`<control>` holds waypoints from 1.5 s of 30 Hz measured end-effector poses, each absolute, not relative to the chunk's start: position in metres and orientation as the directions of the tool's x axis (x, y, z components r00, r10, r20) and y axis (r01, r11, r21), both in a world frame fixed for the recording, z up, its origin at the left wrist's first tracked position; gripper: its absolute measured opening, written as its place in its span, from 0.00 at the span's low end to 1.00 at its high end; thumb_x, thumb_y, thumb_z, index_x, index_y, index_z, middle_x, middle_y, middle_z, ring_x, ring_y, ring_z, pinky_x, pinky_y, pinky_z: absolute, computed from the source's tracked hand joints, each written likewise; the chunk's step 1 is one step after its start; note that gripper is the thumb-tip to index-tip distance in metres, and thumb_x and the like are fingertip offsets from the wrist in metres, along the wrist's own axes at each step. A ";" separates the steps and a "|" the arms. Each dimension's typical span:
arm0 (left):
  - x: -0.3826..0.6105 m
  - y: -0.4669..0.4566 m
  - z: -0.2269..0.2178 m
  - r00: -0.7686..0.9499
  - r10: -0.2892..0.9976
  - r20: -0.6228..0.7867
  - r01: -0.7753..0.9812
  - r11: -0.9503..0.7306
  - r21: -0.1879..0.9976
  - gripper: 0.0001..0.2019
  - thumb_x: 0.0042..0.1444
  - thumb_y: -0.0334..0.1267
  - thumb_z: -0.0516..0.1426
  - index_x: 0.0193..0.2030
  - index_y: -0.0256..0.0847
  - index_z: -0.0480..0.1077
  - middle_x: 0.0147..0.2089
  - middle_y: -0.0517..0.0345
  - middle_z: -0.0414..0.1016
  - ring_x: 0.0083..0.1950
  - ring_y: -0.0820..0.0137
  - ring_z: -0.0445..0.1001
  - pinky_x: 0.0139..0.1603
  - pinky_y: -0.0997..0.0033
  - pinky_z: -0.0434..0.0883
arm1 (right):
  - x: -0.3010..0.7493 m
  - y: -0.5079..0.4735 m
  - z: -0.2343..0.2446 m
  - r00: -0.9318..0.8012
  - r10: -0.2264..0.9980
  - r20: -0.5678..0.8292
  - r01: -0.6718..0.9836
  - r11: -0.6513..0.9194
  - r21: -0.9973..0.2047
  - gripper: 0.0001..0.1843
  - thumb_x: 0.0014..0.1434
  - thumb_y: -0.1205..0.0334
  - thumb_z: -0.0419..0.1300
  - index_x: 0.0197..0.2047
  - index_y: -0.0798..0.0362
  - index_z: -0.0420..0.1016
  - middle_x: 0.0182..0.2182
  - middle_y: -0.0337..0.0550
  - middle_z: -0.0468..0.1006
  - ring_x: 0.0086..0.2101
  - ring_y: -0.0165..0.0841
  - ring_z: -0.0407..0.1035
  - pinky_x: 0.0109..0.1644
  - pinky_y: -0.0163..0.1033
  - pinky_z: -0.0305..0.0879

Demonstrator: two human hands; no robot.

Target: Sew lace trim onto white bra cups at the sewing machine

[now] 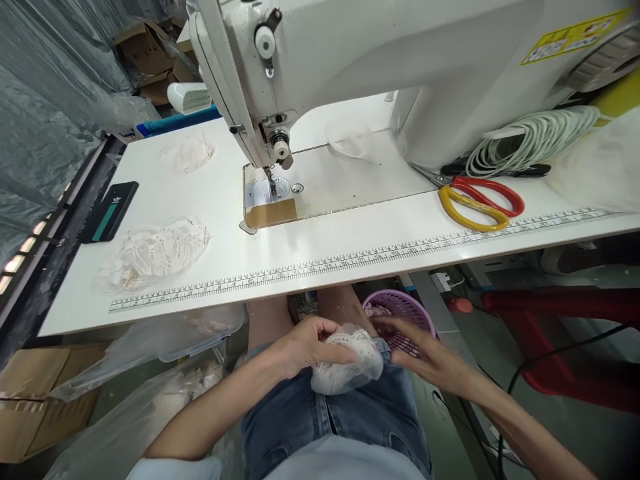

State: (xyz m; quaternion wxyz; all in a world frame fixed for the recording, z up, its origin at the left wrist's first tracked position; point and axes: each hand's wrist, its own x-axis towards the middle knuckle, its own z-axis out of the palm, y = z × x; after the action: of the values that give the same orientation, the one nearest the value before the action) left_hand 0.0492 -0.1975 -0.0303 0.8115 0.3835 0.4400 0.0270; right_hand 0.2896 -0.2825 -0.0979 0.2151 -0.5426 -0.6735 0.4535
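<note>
My left hand (pixel 313 347) is closed on a bunched piece of white lace and sheer fabric (pixel 347 367) above my lap, its thumb lying across the top. Just right of the bundle, my right hand (pixel 420 347) has its fingers stretched apart and holds nothing that I can see. Beyond that hand, a purple basket (pixel 425 308) stands below the table edge with some patterned material inside. On the table at the left lies a heap of white lace (pixel 163 250), with a smaller lace piece (pixel 193 153) farther back.
A white sewing machine (pixel 350 53) stands on the table (pixel 340 240). Scissors (pixel 475 200) with red and yellow handles lie near a coil of cord (pixel 530 143). A dark phone (pixel 110 212) rests at the left edge. A red stool (pixel 565 347) is at the right.
</note>
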 end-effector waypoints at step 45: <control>-0.011 -0.013 0.010 0.740 0.546 0.393 0.603 -0.798 -0.026 0.13 0.58 0.21 0.47 0.46 0.37 0.65 0.45 0.55 0.72 0.46 0.68 0.67 0.47 0.61 0.56 | 0.211 -0.010 0.022 -0.691 0.676 0.255 0.647 0.736 -0.198 0.14 0.63 0.57 0.53 0.49 0.54 0.67 0.49 0.55 0.71 0.39 0.40 0.71 0.40 0.47 0.69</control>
State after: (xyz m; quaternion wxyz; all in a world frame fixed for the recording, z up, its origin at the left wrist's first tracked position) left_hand -0.0114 -0.0131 0.0100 -0.0761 0.9296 0.3089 0.1861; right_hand 0.2108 -0.0103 0.0222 0.1571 -0.3601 -0.9184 0.0464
